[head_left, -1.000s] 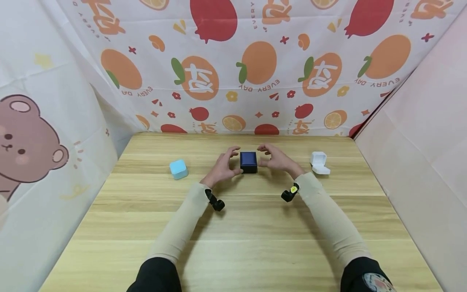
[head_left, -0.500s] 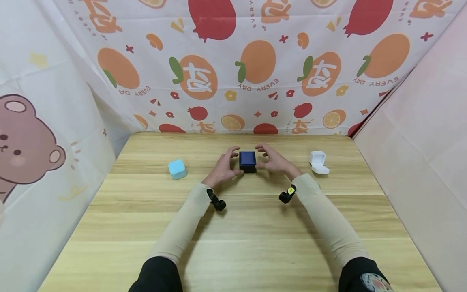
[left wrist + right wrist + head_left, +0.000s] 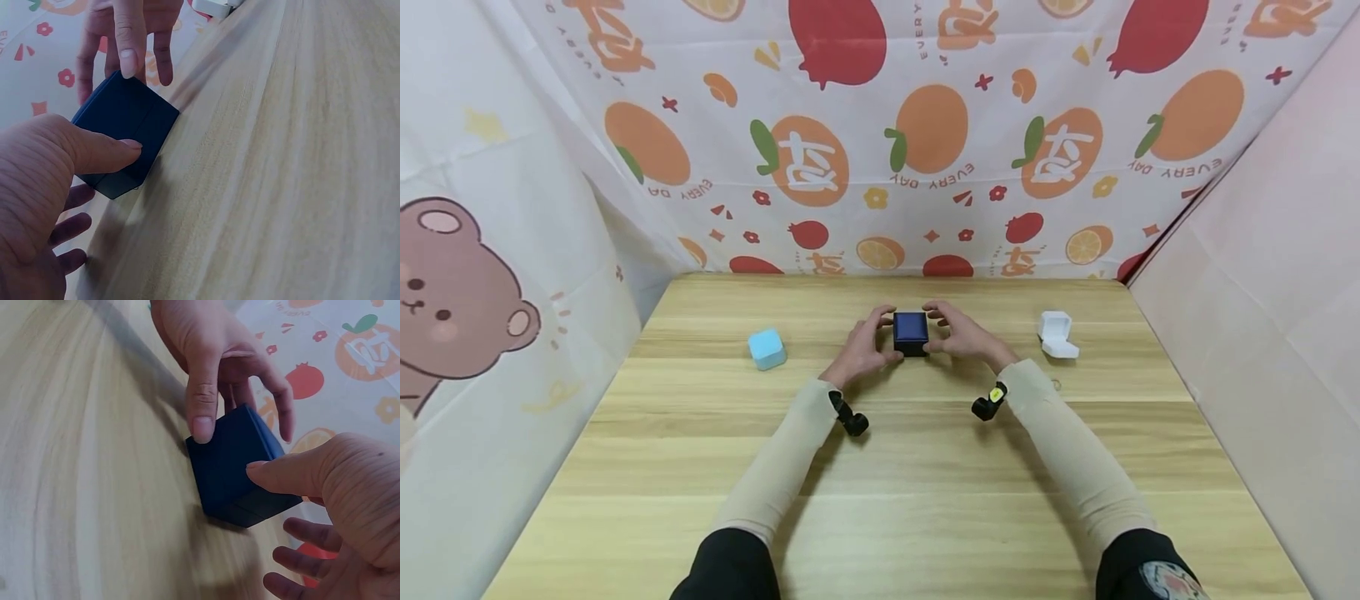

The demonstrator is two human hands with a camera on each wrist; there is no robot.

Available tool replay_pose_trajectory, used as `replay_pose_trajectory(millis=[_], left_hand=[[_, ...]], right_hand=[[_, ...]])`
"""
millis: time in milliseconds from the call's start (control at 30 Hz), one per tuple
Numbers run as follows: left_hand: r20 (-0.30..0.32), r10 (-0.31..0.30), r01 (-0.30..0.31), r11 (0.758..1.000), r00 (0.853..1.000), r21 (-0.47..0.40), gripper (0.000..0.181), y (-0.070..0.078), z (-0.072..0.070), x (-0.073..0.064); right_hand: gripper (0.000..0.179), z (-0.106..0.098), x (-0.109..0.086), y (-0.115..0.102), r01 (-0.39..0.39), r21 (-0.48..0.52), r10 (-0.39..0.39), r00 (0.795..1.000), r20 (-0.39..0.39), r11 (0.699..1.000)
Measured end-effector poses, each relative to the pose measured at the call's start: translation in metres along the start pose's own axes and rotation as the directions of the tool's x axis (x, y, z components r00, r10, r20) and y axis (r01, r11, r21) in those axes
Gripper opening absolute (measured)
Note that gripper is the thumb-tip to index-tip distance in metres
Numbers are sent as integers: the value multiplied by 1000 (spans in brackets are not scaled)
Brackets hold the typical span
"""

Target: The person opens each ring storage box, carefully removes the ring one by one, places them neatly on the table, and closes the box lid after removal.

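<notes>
A small dark blue jewellery box (image 3: 911, 332), its lid closed, sits on the wooden table between both hands. My left hand (image 3: 862, 348) holds its left side, the thumb (image 3: 112, 153) across the front face and the other fingers behind. From the right, my right hand (image 3: 964, 337) holds it too, its thumb (image 3: 284, 474) against the front and its fingers partly hidden behind the box. A light blue rounded box (image 3: 767, 349) stands to the left. Over on the right is a white ring box (image 3: 1057, 335) with its lid up.
A small ring-shaped thing (image 3: 1056, 384) lies by the right sleeve. Behind the wooden table (image 3: 895, 517) hangs a fruit-print cloth (image 3: 880, 150). Pale cloth walls (image 3: 1262, 275) flank both sides. A black wrist camera is strapped to each wrist.
Both hands have closed in slightly on the dark blue box, the thumbs moving onto its front face. The box has stayed in place. The ring-shaped thing by the right sleeve has come into sight.
</notes>
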State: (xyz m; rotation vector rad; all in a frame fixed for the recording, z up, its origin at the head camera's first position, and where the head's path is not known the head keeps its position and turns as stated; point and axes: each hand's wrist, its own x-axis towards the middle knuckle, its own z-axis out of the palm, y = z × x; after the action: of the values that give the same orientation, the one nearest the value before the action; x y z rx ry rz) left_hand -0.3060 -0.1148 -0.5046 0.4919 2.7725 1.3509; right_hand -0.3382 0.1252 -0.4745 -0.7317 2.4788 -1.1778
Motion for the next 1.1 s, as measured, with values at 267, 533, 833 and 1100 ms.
replay_pose_trajectory(millis=[267, 533, 833, 1100], left_hand=[[-2, -15, 15, 1000, 1000, 8, 86, -5, 4, -1], [-5, -32, 32, 999, 999, 15, 86, -3, 4, 1], [-9, -17, 17, 999, 1000, 30, 86, -3, 4, 0], [-9, -29, 30, 999, 1000, 23, 84, -3, 3, -1]], right_hand=[[73, 8, -1, 4, 13, 35, -13, 1000, 6, 999], [73, 7, -1, 2, 3, 19, -3, 1000, -6, 1000], [71, 12, 1, 4, 2, 26, -1, 999, -36, 1000], [71, 14, 2, 5, -1, 45, 4, 998, -60, 999]])
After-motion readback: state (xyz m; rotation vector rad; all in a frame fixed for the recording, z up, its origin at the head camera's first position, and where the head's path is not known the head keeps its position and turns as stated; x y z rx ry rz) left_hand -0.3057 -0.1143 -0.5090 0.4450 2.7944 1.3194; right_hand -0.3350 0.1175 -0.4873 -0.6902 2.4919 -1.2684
